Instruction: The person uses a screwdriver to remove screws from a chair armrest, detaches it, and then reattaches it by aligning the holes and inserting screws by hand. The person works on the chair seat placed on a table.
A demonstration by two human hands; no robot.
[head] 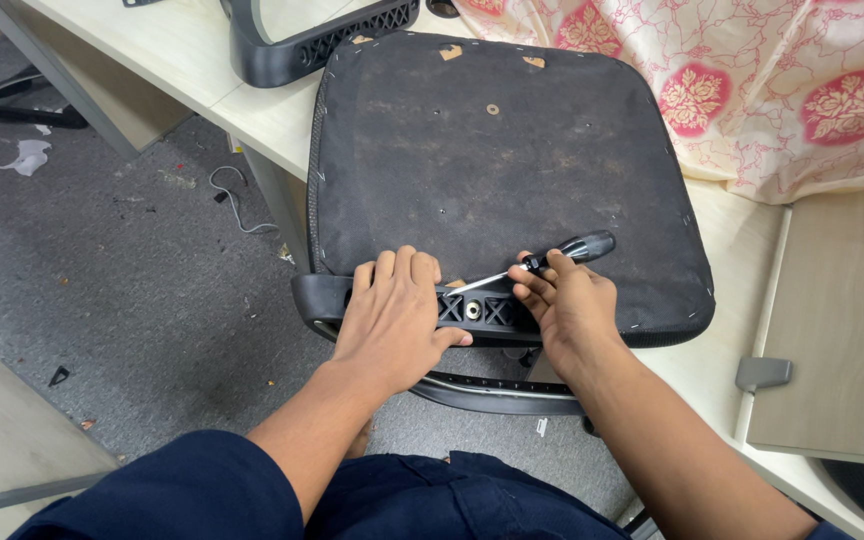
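An upturned office-chair seat point(492, 160), covered in dusty black fabric, lies on a pale wooden table point(712, 370). A black plastic bracket point(477, 308) with a round hole lies along the seat's near edge. My left hand point(394, 318) presses down on the left part of this bracket, fingers curled over its top. My right hand point(567, 300) grips a black-handled screwdriver point(562, 255). Its metal shaft points left and down, with the tip at the bracket beside my left fingers.
A flowered pink and cream cloth point(752, 80) lies at the back right of the table. Another black chair part point(302, 40) rests at the back. A curved black armrest piece point(497, 392) hangs below the seat. Grey carpet point(122, 250) with scraps is on the left.
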